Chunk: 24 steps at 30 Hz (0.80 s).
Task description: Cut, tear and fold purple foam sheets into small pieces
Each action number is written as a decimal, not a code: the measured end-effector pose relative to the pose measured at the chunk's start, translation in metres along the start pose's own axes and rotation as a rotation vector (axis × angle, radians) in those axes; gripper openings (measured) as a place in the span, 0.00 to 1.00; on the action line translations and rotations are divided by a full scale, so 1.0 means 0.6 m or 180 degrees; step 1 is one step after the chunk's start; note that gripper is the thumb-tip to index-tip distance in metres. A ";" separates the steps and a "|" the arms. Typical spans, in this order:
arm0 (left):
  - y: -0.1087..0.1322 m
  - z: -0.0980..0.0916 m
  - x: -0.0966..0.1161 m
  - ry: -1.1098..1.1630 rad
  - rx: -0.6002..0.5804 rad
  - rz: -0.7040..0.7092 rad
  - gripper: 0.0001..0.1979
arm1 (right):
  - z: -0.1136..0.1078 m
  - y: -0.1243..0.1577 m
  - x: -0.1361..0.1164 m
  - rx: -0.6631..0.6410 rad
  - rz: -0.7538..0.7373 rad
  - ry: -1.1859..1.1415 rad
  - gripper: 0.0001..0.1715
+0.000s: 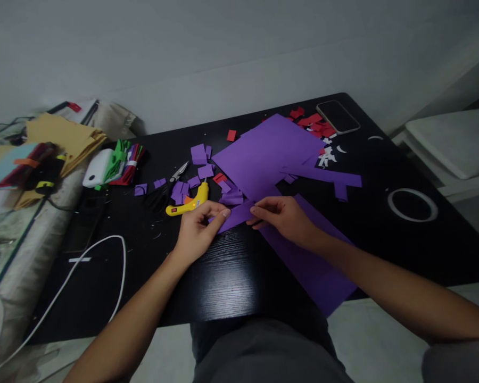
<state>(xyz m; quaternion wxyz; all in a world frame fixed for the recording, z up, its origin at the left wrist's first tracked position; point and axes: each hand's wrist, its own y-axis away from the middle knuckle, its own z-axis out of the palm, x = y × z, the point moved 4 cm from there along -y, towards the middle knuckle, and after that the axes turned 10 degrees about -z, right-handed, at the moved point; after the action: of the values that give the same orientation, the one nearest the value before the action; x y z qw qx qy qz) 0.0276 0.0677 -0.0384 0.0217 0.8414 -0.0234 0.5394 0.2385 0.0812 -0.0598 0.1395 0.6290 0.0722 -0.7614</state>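
A short purple paper strip (236, 217) stretches between my two hands above the black table. My left hand (199, 229) pinches its left end between thumb and fingers. At the strip's right end, my right hand (281, 217) has its thumb and fingers closed on it. Beneath my right forearm lies a long purple sheet (315, 260) that hangs over the front edge. A large purple sheet (267, 151) is just beyond my hands. The yellow glue gun (191, 202) rests beside my left hand, its nozzle pointing away.
Black-handled scissors (171, 183) and small purple pieces (198, 154) lie at the left. Red scraps (319, 125), a phone (338, 116) and a white ring (412, 205) are at the right. A white cable (123, 266) crosses the left front; bundled papers (64, 135) sit far left.
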 end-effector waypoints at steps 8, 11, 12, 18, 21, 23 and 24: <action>0.002 0.010 0.010 0.0141 -0.0746 0.0028 0.06 | 0.008 0.003 0.005 -0.0446 -0.0143 0.0346 0.17; 0.006 0.017 0.015 0.0070 -0.0933 0.0055 0.07 | 0.022 0.012 0.012 -0.0829 -0.0027 0.0417 0.16; 0.008 0.021 0.014 0.0032 -0.0990 0.0038 0.07 | 0.026 0.015 0.014 -0.0918 0.0023 0.0444 0.15; 0.014 0.035 0.005 -0.0137 -0.1116 -0.0098 0.09 | 0.030 0.019 0.012 -0.0813 0.0008 0.0546 0.09; 0.015 0.039 0.002 -0.0113 -0.1123 -0.0109 0.10 | 0.029 0.018 0.009 -0.0735 -0.0066 0.0538 0.07; 0.016 0.042 0.001 -0.0160 -0.1153 -0.0102 0.09 | 0.030 0.018 0.007 -0.0749 -0.0102 0.0545 0.06; 0.018 0.044 0.000 -0.0191 -0.1148 -0.0100 0.09 | 0.030 0.018 0.005 -0.0763 -0.0117 0.0551 0.06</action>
<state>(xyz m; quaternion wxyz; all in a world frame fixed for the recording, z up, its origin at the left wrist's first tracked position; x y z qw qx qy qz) 0.0508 0.0555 -0.0492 0.1799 0.8398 -0.1073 0.5008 0.2243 0.0654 -0.0587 0.1929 0.6696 0.1858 -0.6927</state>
